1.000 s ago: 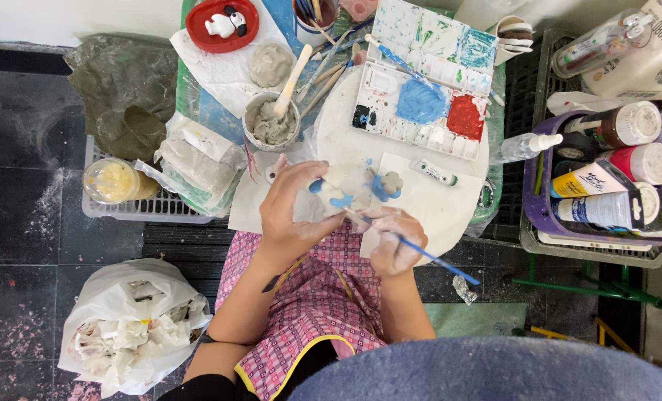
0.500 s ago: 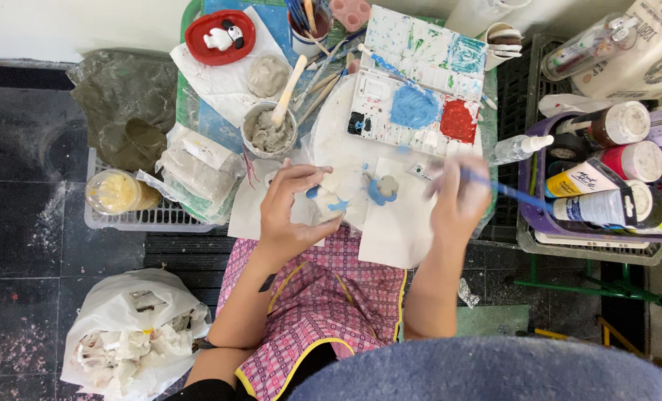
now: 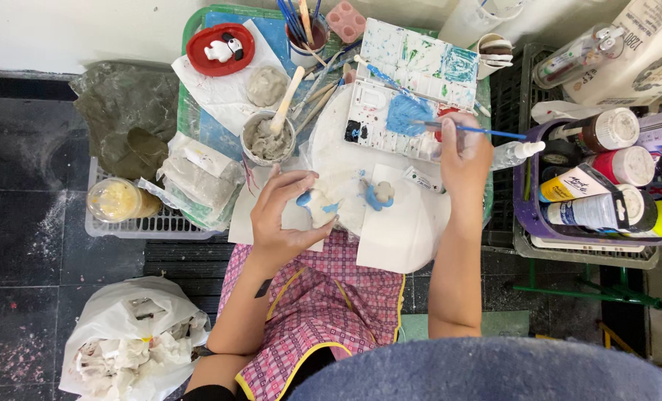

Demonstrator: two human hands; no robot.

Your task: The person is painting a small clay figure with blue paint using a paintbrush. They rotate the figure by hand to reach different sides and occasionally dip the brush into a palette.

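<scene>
Across the cluttered green surface (image 3: 197,126) lies a white paint palette (image 3: 409,93) with blue, teal and red patches, and beside it on the right stands a purple basket (image 3: 528,215) of paint bottles. Nearer the person, white paper sheets (image 3: 401,230) cover the surface's front edge, with a small blue-and-white clay figure (image 3: 380,194) resting on them. A grey bowl of clay paste (image 3: 268,139) with a wooden stick sits to the left. The left hand (image 3: 279,223) curls around a small white clay figurine (image 3: 320,206) with blue patches, holding it just above the paper. The right hand (image 3: 464,152) pinches a thin blue paintbrush (image 3: 468,130), its tip touching the palette's blue patch. Judging by this, the step is loading blue paint; next the brush would need carrying back to the held figurine with a steady, light touch.
</scene>
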